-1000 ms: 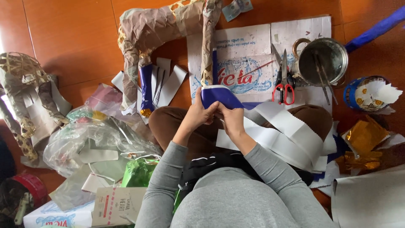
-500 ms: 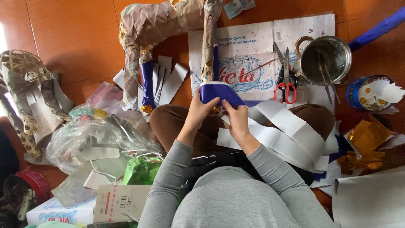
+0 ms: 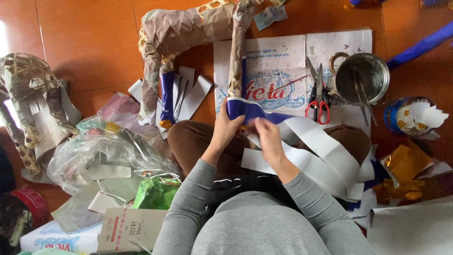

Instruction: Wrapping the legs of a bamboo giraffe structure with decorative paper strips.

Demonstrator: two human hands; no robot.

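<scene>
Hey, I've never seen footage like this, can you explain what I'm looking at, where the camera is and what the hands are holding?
The camera sits on a person's head and looks down at their lap and the floor. The left hand and right hand both hold a paper strip, blue at one end and white along the rest. The strip's blue end meets a leg of a paper-covered frame figure. On a cardboard sheet lie red scissors beside a metal pot. Plastic bags lie left.
</scene>
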